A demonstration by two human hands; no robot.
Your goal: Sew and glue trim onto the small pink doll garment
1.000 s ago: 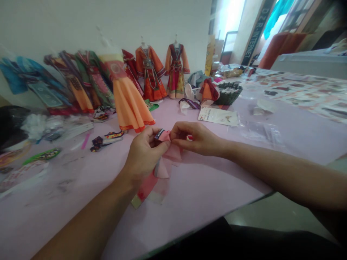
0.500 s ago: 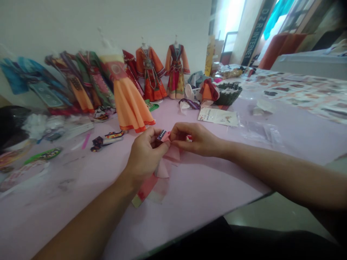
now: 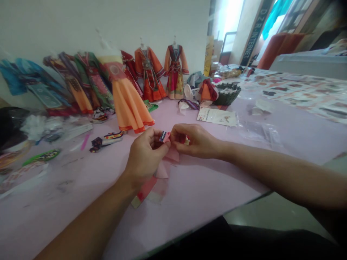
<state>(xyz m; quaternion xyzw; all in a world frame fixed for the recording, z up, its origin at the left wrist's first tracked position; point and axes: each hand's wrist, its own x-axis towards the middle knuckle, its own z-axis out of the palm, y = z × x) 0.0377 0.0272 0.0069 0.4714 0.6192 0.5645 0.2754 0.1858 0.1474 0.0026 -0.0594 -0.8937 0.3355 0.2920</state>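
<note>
Both hands pinch a small pink cloth (image 3: 162,169) above the near part of the table

The left hand (image 3: 145,153) holds the pink cloth narrowly between thumb and bent fingers; a dark dotted trim (image 3: 162,136) shows at its fingertips. The right hand (image 3: 195,141) is also closed, its thumb and forefinger pinching the cloth's far end, just beside the left thumb. The long axis of the cloth runs slantwise: the pinched end points far and right, the loose end hangs near and left. Under it, a red strip (image 3: 148,187) points the same way, near and left, with a pale tip; whether it joins the cloth, I cannot tell. On the pink table (image 3: 217,187), an orange dress (image 3: 131,104) stands on the far side of the left hand. A printed card (image 3: 217,116) lies far and right, near a dark basket (image 3: 228,94).
</note>
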